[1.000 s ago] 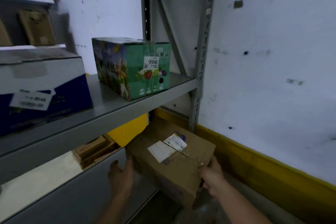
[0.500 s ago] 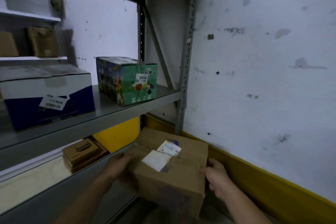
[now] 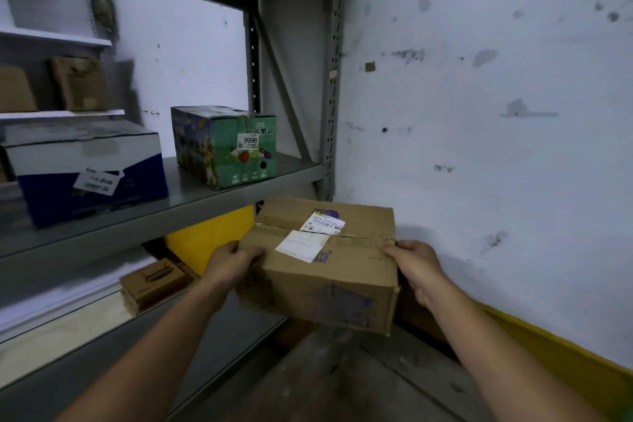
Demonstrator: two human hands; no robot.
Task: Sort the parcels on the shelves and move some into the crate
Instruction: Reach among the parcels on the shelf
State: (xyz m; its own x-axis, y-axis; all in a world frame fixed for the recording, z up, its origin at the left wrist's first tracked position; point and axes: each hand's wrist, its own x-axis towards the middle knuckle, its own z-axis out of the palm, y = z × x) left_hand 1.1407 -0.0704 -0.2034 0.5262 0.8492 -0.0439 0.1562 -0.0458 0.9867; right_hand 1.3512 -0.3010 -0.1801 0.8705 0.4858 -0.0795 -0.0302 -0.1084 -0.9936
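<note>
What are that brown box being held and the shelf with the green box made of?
The brown box looks like plain matte cardboard: creased flaps, taped seam, paper labels. The shelf seems painted grey metal, judging by its smooth dull sheen and perforated upright.

Both forearms bare to frame edge; left grip [image 3: 228, 262] and right grip [image 3: 418, 267] ungloved, no rings.

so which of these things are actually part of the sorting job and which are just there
Part of the job:
brown parcel, held by left hand and right hand
green box
blue and white box
small flat carton

Just there:
yellow panel
marked wall
</note>
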